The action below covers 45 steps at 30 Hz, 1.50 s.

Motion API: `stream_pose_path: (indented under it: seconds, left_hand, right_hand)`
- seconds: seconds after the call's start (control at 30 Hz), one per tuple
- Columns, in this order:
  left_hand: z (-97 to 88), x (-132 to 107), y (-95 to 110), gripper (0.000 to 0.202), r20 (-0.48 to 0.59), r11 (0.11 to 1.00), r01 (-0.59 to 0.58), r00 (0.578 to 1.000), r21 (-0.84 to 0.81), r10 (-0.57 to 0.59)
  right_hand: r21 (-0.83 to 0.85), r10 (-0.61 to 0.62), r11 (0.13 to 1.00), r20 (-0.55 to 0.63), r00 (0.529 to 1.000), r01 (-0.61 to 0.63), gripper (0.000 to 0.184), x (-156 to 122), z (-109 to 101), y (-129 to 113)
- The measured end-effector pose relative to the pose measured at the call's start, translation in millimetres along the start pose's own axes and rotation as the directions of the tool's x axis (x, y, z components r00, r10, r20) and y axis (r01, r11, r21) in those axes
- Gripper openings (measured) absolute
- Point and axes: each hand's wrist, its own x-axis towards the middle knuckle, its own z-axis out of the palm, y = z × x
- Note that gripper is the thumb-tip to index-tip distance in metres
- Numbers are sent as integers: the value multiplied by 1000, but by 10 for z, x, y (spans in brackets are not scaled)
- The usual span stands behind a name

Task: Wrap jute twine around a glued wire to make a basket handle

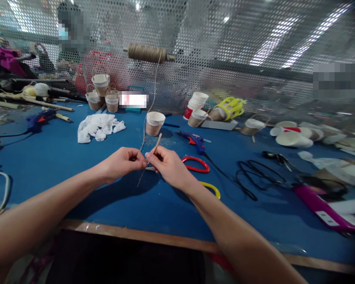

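Note:
My left hand (127, 162) is closed in a pinch on the twine (154, 92), which runs down from a spool (146, 53) at the mesh. Its loose end hangs below my fingers. Close beside it, my right hand (168, 163) is closed around a short tan strand (157, 142) that sticks up past the thumb and looks like doubled twine. Under my right hand lie scissors with one red handle (197, 164) and one yellow handle; the wrist partly hides them. A small paper-covered cup (155, 124) with a white rim stands just beyond my hands.
A blue glue gun (195, 142) lies to the right, its cord trailing across the blue table (171, 213). White crumpled cloth (99, 127) and several handled cups (100, 85) are at the left back. Another glue gun (40, 119) lies far left. A perforated metal screen closes off the back.

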Motion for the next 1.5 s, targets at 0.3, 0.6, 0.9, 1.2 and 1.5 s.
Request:
stream_pose_path:
  seconds: [0.3, 0.6, 0.9, 1.2, 1.5]
  left_hand:
    - [28, -8, 1, 17, -39, 996, -55, 998, 67, 58]
    - [31, -23, 12, 18, 25, 999, -48, 999, 12, 48]
    - [12, -36, 41, 16, 89, 987, 43, 996, -153, -30]
    - [50, -16, 13, 17, 61, 978, 37, 998, -203, -25]
    - [54, -28, 6, 15, 23, 990, 12, 1000, -141, -9]
  right_hand:
    - [-25, 16, 1000, -52, 999, -17, 28, -8, 3, -2]
    - [165, 40, 986, -21, 999, -36, 31, -11, 22, 4]
    - [408, 68, 909, 67, 995, -90, 27, -15, 4, 17]
    - [408, 59, 911, 31, 998, -67, 29, -14, 24, 17]
    - [359, 45, 932, 8, 999, -45, 29, -7, 23, 34]
